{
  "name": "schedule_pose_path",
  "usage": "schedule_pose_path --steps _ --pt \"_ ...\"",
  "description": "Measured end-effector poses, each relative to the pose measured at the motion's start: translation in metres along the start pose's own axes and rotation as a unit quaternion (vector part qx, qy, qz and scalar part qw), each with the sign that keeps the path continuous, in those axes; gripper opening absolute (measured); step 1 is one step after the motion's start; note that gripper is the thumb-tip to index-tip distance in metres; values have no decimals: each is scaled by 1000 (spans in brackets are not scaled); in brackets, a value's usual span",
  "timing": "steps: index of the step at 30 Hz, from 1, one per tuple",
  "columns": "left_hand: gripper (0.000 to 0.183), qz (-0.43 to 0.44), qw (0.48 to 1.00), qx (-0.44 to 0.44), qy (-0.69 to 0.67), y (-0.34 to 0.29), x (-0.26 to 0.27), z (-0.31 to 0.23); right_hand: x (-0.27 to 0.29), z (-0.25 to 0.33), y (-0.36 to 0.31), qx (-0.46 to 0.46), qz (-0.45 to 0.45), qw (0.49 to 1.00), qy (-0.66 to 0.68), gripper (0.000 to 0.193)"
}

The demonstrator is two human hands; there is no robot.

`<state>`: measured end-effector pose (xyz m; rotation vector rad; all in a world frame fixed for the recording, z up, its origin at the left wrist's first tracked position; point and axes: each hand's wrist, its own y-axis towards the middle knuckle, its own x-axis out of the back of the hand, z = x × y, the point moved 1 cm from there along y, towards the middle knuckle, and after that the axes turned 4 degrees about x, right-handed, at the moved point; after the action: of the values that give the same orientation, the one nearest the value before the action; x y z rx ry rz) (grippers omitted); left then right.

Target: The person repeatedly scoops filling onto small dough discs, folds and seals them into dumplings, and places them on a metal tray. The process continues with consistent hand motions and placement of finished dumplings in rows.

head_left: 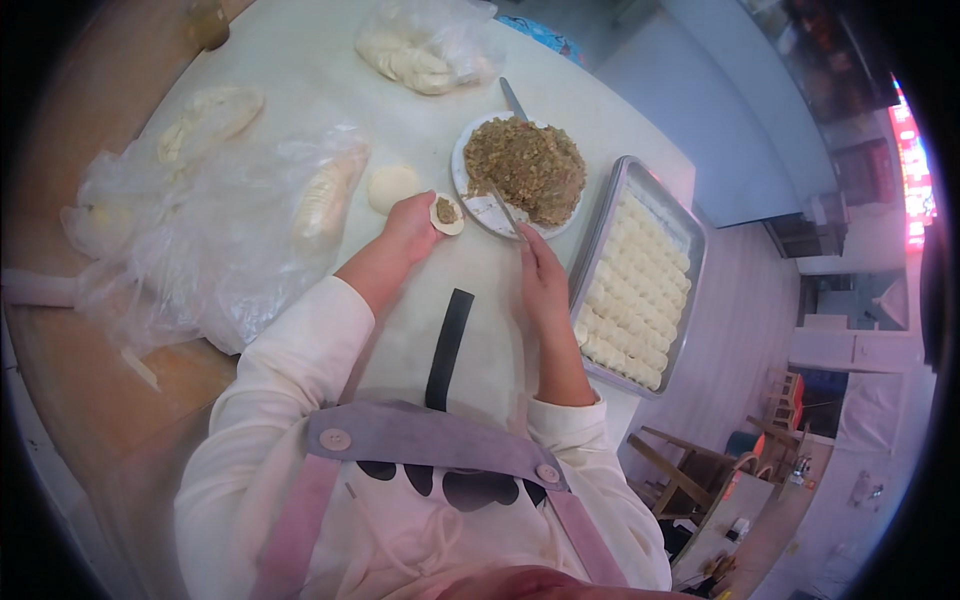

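My left hand holds a small round dough wrapper with a dab of brown filling in its middle. Close by, my right hand grips the end of a thin flat spatula, whose far end reaches over the plate's near side. On the white plate is a big mound of minced filling. Flat on the table, just beyond my left hand, is a pale round wrapper. To the right a metal tray carries rows of shaped dumplings.
Clear plastic sheeting covers dough pieces on the left. A plastic bag of dough lies at the far side of the white table. Another utensil's handle sticks out behind the plate. Wooden chairs stand on the floor at right.
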<state>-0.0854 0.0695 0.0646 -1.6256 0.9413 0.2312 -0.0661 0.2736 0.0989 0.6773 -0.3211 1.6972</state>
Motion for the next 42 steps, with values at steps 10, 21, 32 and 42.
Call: schedule_pose_path --steps 10,21,32,42 --pt "33 76 993 1 86 24 0 -4 -8 8 10 -40 54 993 -93 31" --pt "33 74 995 -7 74 22 -5 -2 -24 -4 -3 -11 6 998 -68 35" --pt "35 74 997 -38 4 -9 9 -1 -20 22 -11 -47 42 982 -179 36" --pt "32 297 951 -41 78 -110 -27 -3 8 79 -8 329 -102 936 -67 35"
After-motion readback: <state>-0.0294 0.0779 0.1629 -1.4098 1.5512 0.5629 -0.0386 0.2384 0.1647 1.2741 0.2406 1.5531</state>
